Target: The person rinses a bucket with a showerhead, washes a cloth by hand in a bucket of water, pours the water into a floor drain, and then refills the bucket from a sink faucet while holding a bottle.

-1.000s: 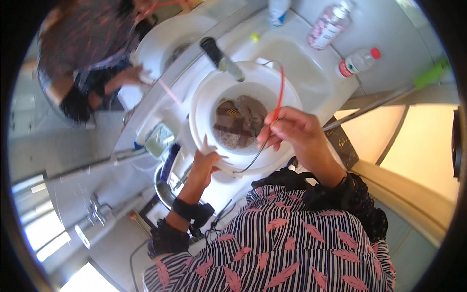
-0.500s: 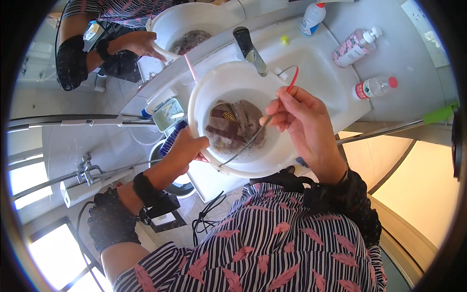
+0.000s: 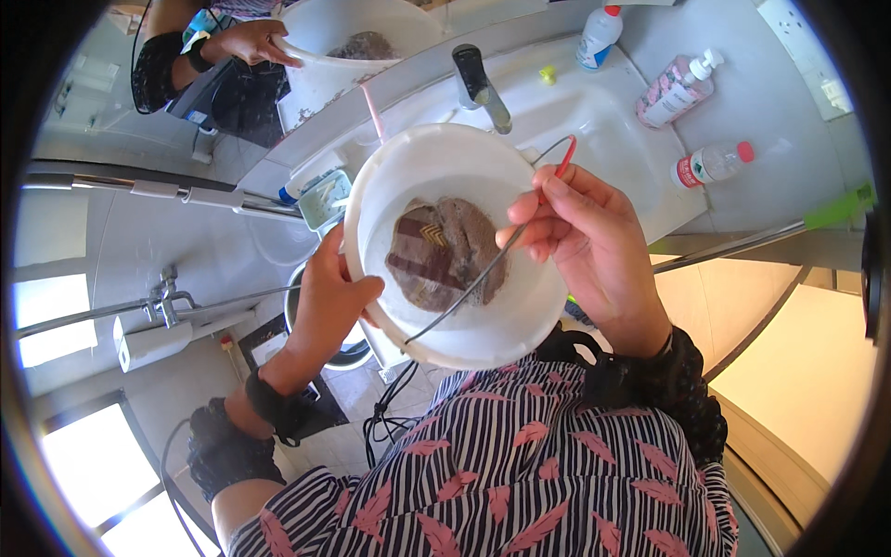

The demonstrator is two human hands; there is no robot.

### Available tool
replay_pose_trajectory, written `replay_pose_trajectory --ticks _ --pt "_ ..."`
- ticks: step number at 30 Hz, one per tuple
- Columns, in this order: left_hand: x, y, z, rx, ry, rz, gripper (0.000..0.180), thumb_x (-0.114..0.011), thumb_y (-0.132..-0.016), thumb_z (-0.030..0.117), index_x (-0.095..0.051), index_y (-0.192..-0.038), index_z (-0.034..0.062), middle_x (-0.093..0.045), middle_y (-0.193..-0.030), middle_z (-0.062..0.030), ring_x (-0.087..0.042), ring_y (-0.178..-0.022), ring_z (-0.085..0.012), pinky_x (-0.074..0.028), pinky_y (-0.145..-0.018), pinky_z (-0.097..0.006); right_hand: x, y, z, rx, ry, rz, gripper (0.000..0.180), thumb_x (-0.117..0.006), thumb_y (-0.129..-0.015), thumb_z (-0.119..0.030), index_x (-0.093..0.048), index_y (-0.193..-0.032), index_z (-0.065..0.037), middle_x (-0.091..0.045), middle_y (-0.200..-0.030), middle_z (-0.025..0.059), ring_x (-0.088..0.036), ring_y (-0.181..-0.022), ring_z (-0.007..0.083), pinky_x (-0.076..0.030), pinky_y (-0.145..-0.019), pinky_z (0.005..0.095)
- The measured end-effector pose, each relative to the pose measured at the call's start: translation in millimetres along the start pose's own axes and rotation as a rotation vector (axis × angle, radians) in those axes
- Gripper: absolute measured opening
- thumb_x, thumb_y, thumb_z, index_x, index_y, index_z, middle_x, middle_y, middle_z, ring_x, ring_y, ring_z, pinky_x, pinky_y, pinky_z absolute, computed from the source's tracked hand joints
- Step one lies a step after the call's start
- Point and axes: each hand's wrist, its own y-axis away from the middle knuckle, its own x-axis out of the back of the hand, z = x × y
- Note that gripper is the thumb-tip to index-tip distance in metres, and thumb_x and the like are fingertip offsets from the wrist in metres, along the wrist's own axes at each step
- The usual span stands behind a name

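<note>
A white bucket (image 3: 371,190) hangs in front of me, close to my body. Inside it, brownish wet cloth (image 3: 432,265) with a yellow chevron mark lies in sudsy water. My left hand (image 3: 334,288) grips the bucket's left rim, thumb on the rim and fingers behind the wall, partly hidden. With thumb and fingers pinched, my right hand (image 3: 585,223) holds the thin wire handle (image 3: 464,290), whose grip part is red. The handle crosses over the bucket's mouth.
Behind the bucket are a white sink (image 3: 603,139) and a faucet (image 3: 481,88). A pump bottle (image 3: 677,88), a red-capped bottle (image 3: 713,165) and a white-blue bottle (image 3: 599,39) stand along the right. A green tray (image 3: 325,200) sits at left, near a metal rail (image 3: 158,186).
The bucket has come toward my body and away from the sink, with both hands still on it. My left hand's grip on the rim has moved with it.
</note>
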Motion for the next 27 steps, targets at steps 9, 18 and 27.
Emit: replay_pose_trajectory --ticks 9,18,27 --pt "-7.2 -57.8 21.7 -0.192 0.013 -0.101 0.066 -0.051 -0.068 -0.005 -0.034 -0.131 -0.0025 -0.053 -0.114 -0.0116 -0.052 -0.103 -0.0180 -0.040 -0.091 -0.030 2.8 -21.6 -12.9 0.215 -0.117 -0.151 0.019 -0.049 -0.091 -0.017 -0.052 -0.095 0.002 -0.064 -0.082 0.0157 -0.064 -0.069 0.0189 -0.049 -0.059 0.0236" --pt "-80.7 -59.9 40.1 -0.278 0.065 -0.368 0.067 -0.061 -0.073 0.003 -0.030 -0.132 -0.0036 -0.051 -0.115 -0.0123 -0.052 -0.103 -0.0174 -0.043 -0.088 -0.029 29.2 46.0 -42.4 0.547 0.038 -0.104 0.015 -0.047 -0.089 -0.010 -0.044 -0.098 0.001 -0.060 -0.067 0.0184 -0.061 -0.057 0.0233 -0.047 -0.047 0.0284" --pt "-272.1 -4.9 53.1 -0.335 -0.089 -1.075 0.051 -0.055 -0.088 0.018 -0.035 -0.131 0.0001 -0.060 -0.087 -0.0072 -0.059 -0.072 -0.0109 -0.049 -0.063 -0.024 125.0 267.2 -80.0 1.001 0.278 0.389 0.037 -0.026 -0.097 -0.016 -0.034 -0.121 0.011 -0.047 -0.065 0.0019 -0.048 -0.053 0.0135 -0.044 -0.056 0.0256"
